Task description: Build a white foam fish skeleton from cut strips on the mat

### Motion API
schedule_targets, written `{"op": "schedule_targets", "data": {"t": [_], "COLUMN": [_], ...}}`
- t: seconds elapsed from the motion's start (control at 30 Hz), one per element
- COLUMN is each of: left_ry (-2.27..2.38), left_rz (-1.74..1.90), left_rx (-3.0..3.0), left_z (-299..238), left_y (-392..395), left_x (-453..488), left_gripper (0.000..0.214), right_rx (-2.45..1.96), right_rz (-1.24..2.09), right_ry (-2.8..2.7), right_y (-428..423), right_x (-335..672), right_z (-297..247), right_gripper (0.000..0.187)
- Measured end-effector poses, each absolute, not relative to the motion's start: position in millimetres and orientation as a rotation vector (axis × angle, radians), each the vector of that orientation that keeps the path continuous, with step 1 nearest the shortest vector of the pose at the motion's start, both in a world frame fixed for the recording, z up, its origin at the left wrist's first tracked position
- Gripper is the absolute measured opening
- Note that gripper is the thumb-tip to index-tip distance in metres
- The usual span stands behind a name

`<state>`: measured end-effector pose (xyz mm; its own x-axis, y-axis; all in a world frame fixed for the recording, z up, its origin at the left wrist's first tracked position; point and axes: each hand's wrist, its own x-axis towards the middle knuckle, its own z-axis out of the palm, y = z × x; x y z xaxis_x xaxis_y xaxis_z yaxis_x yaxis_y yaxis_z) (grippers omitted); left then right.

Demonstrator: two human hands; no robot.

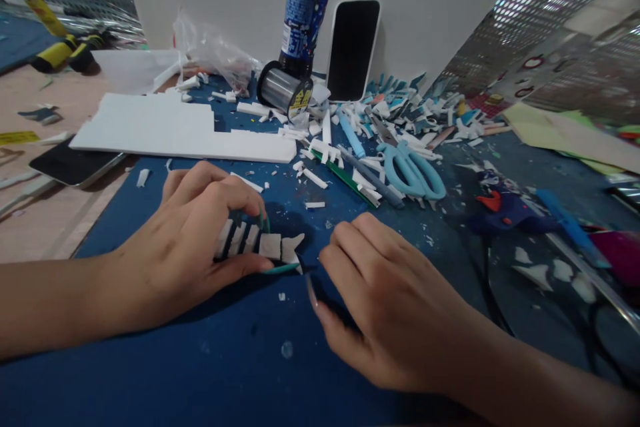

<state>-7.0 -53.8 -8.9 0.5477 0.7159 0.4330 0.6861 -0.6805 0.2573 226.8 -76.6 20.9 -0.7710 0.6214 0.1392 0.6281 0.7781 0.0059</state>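
Observation:
My left hand (195, 240) is closed around a small foam model (271, 246) with white blocks in a row and teal edges. The thumb presses along its near side while the curled fingers grip the far side. A pointed white piece sticks out at the model's right end. Just right of that end, my right hand (380, 293) is closed, fingers curled in. A thin, narrow sliver (311, 290) shows at its thumb tip; whether it is a blade or a nail is unclear. Both hands are low over the blue mat (240, 360).
Behind the hands lie a white foam board (160, 130), blue scissors (413, 170), a green pen-like stick (345, 177) and many foam scraps (400, 110). A wire spool (280, 90), a bottle (306, 20) and a phone (354, 50) stand farther back. A dark-blue glue gun (520, 213) is at right.

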Motion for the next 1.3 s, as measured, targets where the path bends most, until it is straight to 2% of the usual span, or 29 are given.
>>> {"op": "schedule_targets", "data": {"t": [0.2, 0.37, 0.57, 1.1, 1.3], "left_ry": [1.223, 1.222, 1.233, 1.114, 1.112], "left_rz": [0.804, 0.768, 0.751, 0.822, 0.754], "left_rx": [2.698, 2.725, 2.741, 2.858, 2.884], "left_z": [-7.7, -5.6, -9.0, -15.3, -16.6], "left_y": [-56.4, -56.2, -54.3, -50.3, -49.1], "left_x": [-5.1, -4.5, -7.8, -11.4, -12.8], "left_gripper": [0.035, 0.038, 0.036, 0.025, 0.031], "right_rx": [-0.935, -0.876, -0.831, -0.820, -0.855], "right_rz": [-0.192, -0.281, -0.194, -0.287, -0.371], "right_ry": [-2.907, -2.904, -2.948, -3.018, -3.016], "right_y": [-77.0, -76.0, -76.9, -74.0, -71.2], "right_x": [228.2, 228.6, 228.2, 220.8, 215.8], "right_z": [15.8, 16.8, 20.3, 22.9, 23.1], "right_gripper": [0.009, 0.013, 0.023, 0.022, 0.017]}}
